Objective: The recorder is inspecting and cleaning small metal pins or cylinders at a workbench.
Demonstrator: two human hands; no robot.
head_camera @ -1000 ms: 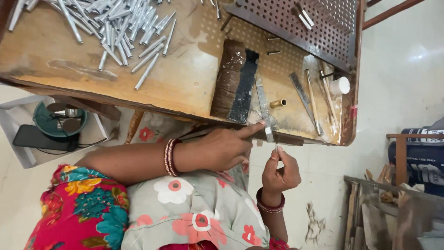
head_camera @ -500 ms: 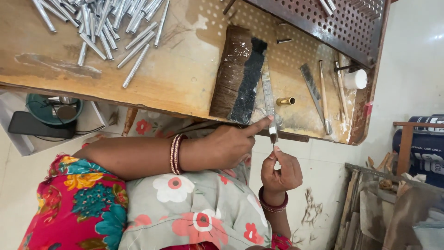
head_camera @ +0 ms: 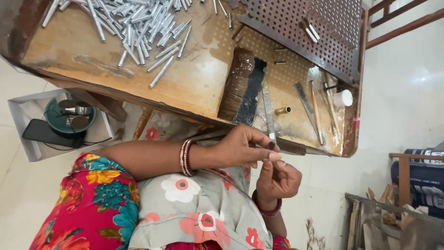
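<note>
My left hand (head_camera: 240, 149) reaches in from the left, bangles on its wrist, and pinches a small dark tube (head_camera: 272, 146) at the table's near edge. Just below, my right hand (head_camera: 277, 178) is curled, its fingertips pressed up against the left thumb; whatever it holds is hidden. A flat metal file (head_camera: 267, 109) lies on the wooden table (head_camera: 194, 88), its tip ending at my left fingers. A dark rod (head_camera: 292, 147) runs right along the edge from the same spot.
Several silver tubes (head_camera: 138, 28) are heaped at the table's far left. A dark brush block (head_camera: 245, 88), a brass tube (head_camera: 283, 110), more files (head_camera: 305, 104), a white cup (head_camera: 343, 98) and a perforated metal tray (head_camera: 323, 32) lie to the right. On the floor stands a box (head_camera: 27, 111) with a phone.
My two hands have drawn together: the left fingers dropped from the file tip to the small dark tube, and the right hand rose to meet them. The view shifted slightly.
</note>
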